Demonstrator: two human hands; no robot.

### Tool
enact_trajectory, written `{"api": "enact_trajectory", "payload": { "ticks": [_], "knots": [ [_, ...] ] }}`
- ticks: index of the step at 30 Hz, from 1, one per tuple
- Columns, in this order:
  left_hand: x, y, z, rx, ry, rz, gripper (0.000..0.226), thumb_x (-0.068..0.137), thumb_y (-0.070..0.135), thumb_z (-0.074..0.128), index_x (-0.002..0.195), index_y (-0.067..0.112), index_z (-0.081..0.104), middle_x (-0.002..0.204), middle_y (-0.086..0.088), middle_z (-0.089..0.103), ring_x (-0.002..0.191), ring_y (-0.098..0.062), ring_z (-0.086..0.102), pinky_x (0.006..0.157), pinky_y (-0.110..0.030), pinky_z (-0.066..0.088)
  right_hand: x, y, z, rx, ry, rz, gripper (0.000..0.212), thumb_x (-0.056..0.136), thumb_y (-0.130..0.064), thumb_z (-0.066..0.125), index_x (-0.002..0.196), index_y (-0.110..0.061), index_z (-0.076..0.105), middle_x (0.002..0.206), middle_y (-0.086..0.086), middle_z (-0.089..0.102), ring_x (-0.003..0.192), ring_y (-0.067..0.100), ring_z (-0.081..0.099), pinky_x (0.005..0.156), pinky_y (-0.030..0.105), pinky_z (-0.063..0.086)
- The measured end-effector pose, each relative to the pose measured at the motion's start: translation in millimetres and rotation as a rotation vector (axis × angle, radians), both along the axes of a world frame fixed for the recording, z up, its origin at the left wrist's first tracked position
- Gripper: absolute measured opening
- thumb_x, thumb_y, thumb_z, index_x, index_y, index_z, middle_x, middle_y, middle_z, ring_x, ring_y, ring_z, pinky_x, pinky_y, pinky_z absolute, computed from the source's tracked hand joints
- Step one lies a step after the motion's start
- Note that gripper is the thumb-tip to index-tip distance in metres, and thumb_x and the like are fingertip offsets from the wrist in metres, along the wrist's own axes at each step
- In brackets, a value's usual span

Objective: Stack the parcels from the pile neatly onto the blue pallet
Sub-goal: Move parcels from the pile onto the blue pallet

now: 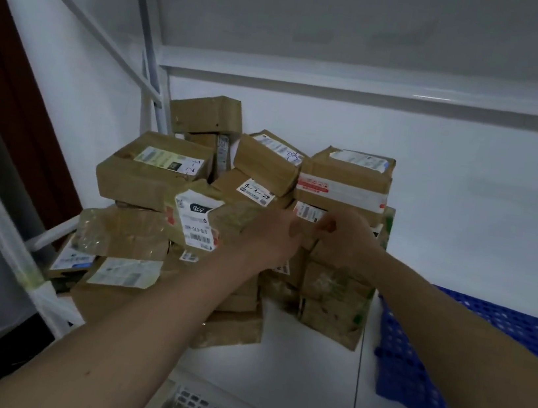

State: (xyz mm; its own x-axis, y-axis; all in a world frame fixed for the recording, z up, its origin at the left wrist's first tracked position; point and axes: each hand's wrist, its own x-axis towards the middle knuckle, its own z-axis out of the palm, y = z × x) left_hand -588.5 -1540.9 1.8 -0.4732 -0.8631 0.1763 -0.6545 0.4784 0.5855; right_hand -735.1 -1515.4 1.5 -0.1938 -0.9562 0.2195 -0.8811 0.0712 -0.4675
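Forearms reach forward from the bottom of the view and meet at the middle of the pile (224, 218), where the left hand (270, 235) lies against the near face of a brown parcel (304, 234) and the right hand (346, 235) curls its fingers round that parcel's right end, just under a small white barcode label (308, 212). How firmly the left fingers hold cannot be told, since they are hidden behind the hand itself. Directly above the grip sits a box with red-printed tape (342, 188), and it appears to rest partly on the held parcel (so a quick tug would likely bring it down). A good pull here probably runs level and slow toward the body, one hand steadying the box overhead if it shifts. Left of the grip a parcel with a large white label (194, 221) leans loosely and may slide once its neighbour goes. Right of the grip and lower, the blue pallet (468, 353) lies on the white floor with no parcels on the part in view, so the carry is a short swing rightward and down. Behind the pile stands a white wall.
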Motion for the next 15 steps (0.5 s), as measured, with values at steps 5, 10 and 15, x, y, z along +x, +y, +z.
{"api": "enact_trajectory", "payload": {
  "ticks": [5, 10, 15],
  "knots": [
    [-8, -11, 13, -0.002, -0.070, -0.015, 0.026, 0.098, 0.018, 0.046, 0.115, 0.009, 0.063, 0.114, -0.008, 0.063, 0.102, -0.024, 0.060, 0.075, -0.028, 0.045, -6, -23, 0, 0.023, 0.003, -0.001, 0.022, 0.088, -0.010, 0.052, 0.098, -0.006, 0.071, 0.107, 0.011, 0.068, 0.094, 0.027, 0.061, 0.085, 0.041, 0.052],
    [-9, -29, 67, -0.099, -0.065, -0.073, 0.025, 0.098, 0.018, 0.042, 0.110, 0.010, 0.062, 0.108, -0.002, 0.060, 0.100, -0.020, 0.058, 0.072, -0.025, 0.043, 7, -60, 24, -0.034, -0.018, 0.059, 0.023, 0.088, 0.000, 0.046, 0.089, -0.008, 0.067, 0.094, 0.011, 0.069, 0.080, 0.023, 0.061, 0.068, 0.032, 0.049],
    [58, -73, 82, -0.187, -0.175, 0.225, 0.033, 0.096, 0.023, 0.049, 0.128, 0.017, 0.058, 0.132, -0.005, 0.056, 0.118, -0.023, 0.053, 0.097, -0.032, 0.043, 49, -100, 47, -0.037, -0.023, 0.187, 0.025, 0.088, -0.007, 0.050, 0.101, 0.002, 0.069, 0.103, 0.014, 0.066, 0.098, 0.028, 0.061, 0.081, 0.033, 0.050]
  ]
}}
